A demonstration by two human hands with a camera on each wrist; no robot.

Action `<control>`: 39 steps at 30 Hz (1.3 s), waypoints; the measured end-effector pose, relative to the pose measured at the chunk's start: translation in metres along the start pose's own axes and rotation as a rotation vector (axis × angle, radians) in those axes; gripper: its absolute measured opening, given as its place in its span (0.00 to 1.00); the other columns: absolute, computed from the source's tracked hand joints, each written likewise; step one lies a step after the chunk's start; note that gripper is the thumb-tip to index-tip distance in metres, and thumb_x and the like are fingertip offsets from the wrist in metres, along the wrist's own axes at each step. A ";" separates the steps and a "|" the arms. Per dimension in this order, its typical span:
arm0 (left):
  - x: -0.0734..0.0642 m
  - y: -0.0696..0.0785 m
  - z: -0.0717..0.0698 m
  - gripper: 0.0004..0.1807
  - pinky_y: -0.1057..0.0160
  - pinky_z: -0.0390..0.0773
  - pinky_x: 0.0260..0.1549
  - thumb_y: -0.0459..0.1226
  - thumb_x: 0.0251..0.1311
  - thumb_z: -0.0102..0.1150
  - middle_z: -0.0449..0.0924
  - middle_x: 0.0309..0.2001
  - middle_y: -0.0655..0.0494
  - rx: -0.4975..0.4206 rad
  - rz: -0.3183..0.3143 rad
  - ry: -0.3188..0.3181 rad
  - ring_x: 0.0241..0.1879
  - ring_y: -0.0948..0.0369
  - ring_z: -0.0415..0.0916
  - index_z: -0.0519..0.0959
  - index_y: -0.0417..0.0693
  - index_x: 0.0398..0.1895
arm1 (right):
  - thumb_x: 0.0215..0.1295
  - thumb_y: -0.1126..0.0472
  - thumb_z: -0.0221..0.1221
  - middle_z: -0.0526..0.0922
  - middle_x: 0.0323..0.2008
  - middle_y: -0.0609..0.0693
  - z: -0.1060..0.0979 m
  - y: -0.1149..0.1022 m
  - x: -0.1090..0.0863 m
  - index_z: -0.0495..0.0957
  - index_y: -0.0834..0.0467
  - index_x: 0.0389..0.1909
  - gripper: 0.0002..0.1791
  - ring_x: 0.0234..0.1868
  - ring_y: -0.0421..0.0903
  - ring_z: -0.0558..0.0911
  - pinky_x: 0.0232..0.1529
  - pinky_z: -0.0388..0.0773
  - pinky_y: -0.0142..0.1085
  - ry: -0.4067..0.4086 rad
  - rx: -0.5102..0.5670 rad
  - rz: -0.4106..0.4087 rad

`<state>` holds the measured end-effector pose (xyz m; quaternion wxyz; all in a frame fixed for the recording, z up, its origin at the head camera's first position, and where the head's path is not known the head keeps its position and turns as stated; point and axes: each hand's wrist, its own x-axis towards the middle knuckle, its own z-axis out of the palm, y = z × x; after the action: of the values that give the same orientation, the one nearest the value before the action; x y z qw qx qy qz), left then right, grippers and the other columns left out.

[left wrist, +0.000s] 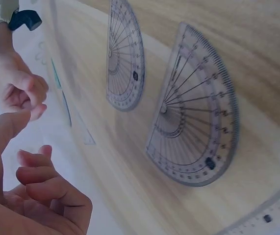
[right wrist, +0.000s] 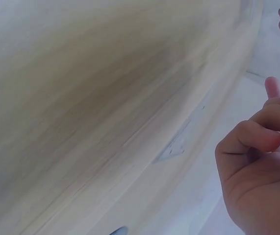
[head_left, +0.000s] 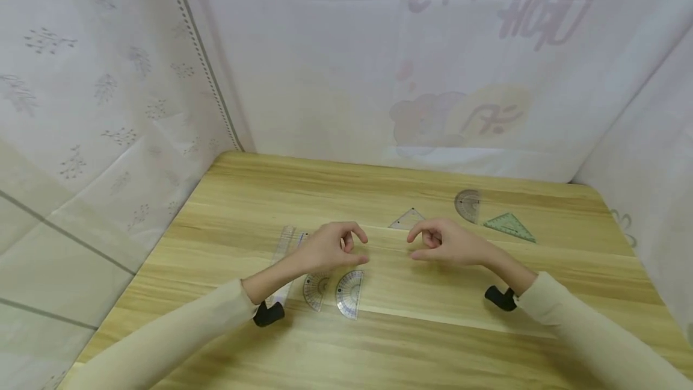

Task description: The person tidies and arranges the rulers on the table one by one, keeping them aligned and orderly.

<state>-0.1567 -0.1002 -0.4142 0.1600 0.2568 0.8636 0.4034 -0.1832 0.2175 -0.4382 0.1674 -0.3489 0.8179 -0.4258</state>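
My left hand [head_left: 329, 248] hovers over the table with fingers loosely bent and nothing between them. Just below it in the head view lie two clear protractors, one [head_left: 316, 291] partly under the wrist and the other [head_left: 350, 294] to its right. A clear ruler [head_left: 286, 241] runs beneath the left forearm, which hides its middle. Facing the left hand across a gap, my right hand [head_left: 456, 242] is also raised, fingers loosely bent, holding nothing. Behind it, a clear set square [head_left: 407, 219] is partly covered by its fingers. In the left wrist view, both protractors [left wrist: 198, 110] show their printed scales.
Farther back on the right lie a greyish protractor [head_left: 468, 205] and a green set square [head_left: 510, 226]. A blue-edged clear piece [head_left: 302, 238] shows beside the ruler. Pale printed curtains [head_left: 325, 77] stand behind and beside the wooden table [head_left: 433, 354].
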 end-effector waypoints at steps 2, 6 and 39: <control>0.003 0.002 0.001 0.18 0.66 0.64 0.18 0.42 0.60 0.73 0.73 0.25 0.59 0.015 -0.002 -0.010 0.16 0.66 0.59 0.81 0.43 0.49 | 0.66 0.57 0.70 0.68 0.21 0.44 -0.003 0.002 -0.003 0.82 0.60 0.49 0.16 0.21 0.38 0.63 0.26 0.67 0.33 0.007 -0.009 0.013; 0.009 0.003 0.000 0.18 0.67 0.63 0.17 0.40 0.61 0.73 0.74 0.26 0.57 0.015 0.009 -0.024 0.14 0.66 0.58 0.81 0.41 0.49 | 0.65 0.55 0.70 0.69 0.21 0.44 -0.009 0.006 -0.008 0.82 0.60 0.49 0.17 0.21 0.39 0.64 0.27 0.69 0.34 0.030 -0.032 0.032; 0.055 0.001 -0.014 0.14 0.63 0.73 0.30 0.40 0.61 0.72 0.78 0.25 0.58 0.128 -0.043 -0.065 0.23 0.62 0.72 0.81 0.42 0.44 | 0.66 0.59 0.69 0.72 0.23 0.47 -0.032 0.020 -0.021 0.82 0.65 0.46 0.15 0.23 0.42 0.68 0.26 0.67 0.36 0.118 -0.183 0.148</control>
<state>-0.2081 -0.0771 -0.4088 0.1799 0.2607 0.8873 0.3353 -0.1957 0.2588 -0.4363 0.1174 -0.2756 0.8852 -0.3559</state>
